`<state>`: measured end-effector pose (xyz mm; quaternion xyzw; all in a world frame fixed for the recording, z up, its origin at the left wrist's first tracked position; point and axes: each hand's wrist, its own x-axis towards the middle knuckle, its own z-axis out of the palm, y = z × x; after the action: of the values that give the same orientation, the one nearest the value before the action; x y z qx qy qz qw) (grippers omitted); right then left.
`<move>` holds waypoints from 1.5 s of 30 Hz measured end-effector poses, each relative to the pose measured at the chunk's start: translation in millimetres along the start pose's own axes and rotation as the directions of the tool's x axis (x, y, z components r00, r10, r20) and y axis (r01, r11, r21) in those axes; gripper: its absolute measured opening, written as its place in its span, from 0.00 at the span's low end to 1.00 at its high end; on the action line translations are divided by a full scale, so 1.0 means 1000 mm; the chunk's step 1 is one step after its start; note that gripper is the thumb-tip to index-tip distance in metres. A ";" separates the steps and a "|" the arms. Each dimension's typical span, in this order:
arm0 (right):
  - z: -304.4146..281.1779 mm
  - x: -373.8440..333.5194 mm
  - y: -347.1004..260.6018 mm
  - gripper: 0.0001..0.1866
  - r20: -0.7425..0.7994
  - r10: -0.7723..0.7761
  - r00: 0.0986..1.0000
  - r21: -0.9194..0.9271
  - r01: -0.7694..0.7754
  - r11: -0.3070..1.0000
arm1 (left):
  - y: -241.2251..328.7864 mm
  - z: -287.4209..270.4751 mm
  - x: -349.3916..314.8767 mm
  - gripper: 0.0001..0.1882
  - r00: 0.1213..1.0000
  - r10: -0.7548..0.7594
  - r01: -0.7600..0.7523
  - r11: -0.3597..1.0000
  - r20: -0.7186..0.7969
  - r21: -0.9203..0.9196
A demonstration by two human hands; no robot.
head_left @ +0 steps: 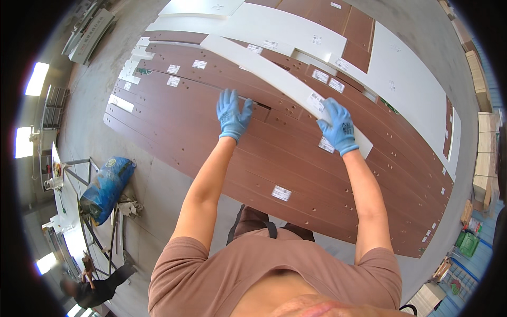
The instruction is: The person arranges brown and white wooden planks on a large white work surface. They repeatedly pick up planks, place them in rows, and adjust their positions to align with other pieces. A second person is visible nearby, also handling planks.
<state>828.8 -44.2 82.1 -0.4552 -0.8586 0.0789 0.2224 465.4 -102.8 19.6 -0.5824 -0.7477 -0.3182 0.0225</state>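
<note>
One blue-gloved right hand [338,127] is clasping a long, flat white board [268,75] slanting forward-left from it, while the blue-gloved left hand [232,113] is spreading, empty, over brown rectangular panels [195,124], repositioning apparently underway and likely calling for a two-handed hold.

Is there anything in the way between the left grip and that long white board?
Nothing visible stands between the left grip and the long white board. Only brown panels lie under the gap. The right grip is already at the board's nearer end, covering part of it.
</note>
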 end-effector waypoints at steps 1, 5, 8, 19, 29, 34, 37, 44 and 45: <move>0.007 0.020 -0.002 0.37 0.004 0.003 1.000 -0.016 -0.003 1.000 | -0.018 0.002 0.011 0.37 0.999 0.029 -0.027 0.993 -0.014 0.113; 0.030 0.090 -0.007 0.36 0.039 0.014 0.999 -0.055 -0.012 0.998 | -0.062 0.006 0.029 0.44 0.988 -0.057 0.021 0.971 0.146 0.238; 0.049 0.130 -0.015 0.34 0.002 -0.011 1.000 -0.071 0.011 0.997 | -0.065 0.008 0.027 0.45 0.990 -0.032 -0.001 0.973 0.138 0.231; 0.124 0.249 -0.014 0.32 0.086 -0.065 0.994 -0.018 0.067 0.998 | -0.055 -0.002 0.034 0.45 0.976 -0.103 0.060 0.974 0.192 0.219; 0.172 0.328 -0.002 0.29 0.162 -0.054 0.985 -0.019 0.058 0.998 | -0.056 0.005 0.033 0.44 0.979 -0.063 0.010 0.966 0.196 0.260; 0.179 0.347 -0.005 0.30 0.217 -0.027 0.976 -0.044 0.037 0.998 | -0.057 0.007 0.032 0.44 0.982 -0.034 -0.016 0.966 0.187 0.259; 0.179 0.354 -0.002 0.29 0.303 0.007 0.953 -0.086 0.020 0.996 | -0.058 0.008 0.032 0.44 0.983 -0.020 -0.028 0.966 0.184 0.256; 0.176 0.355 0.042 0.30 0.253 -0.004 0.967 -0.118 0.035 0.992 | -0.055 0.007 0.032 0.42 0.985 -0.012 -0.031 0.968 0.172 0.248; 0.178 0.355 0.048 0.31 0.262 0.012 0.965 -0.110 0.017 0.994 | -0.055 0.007 0.032 0.42 0.985 -0.007 -0.037 0.968 0.172 0.250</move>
<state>611.2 284.7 18.2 -0.4513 -0.8841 0.0899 0.0814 408.8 -78.4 2.2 -0.6056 -0.7768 -0.1692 0.0341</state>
